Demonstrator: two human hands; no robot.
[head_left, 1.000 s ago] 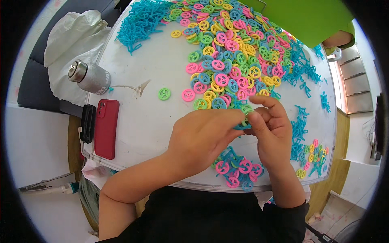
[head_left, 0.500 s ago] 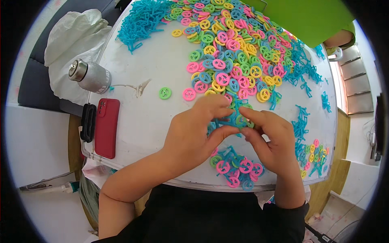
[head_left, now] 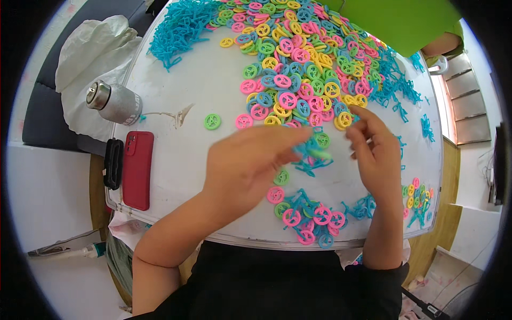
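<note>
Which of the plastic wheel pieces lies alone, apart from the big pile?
The green wheel, lying by itself on the bare white table left of the pile, with a pink wheel to its right nearer the heap.

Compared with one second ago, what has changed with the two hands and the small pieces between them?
The hands have moved apart. The right hand drew away to the right and up, fingers loosely open. The left hand stays near the centre, its fingertips at a green and blue piece; whether it grips the piece is blurred. The red phone, metal can and pile of coloured rings have not moved.
</note>
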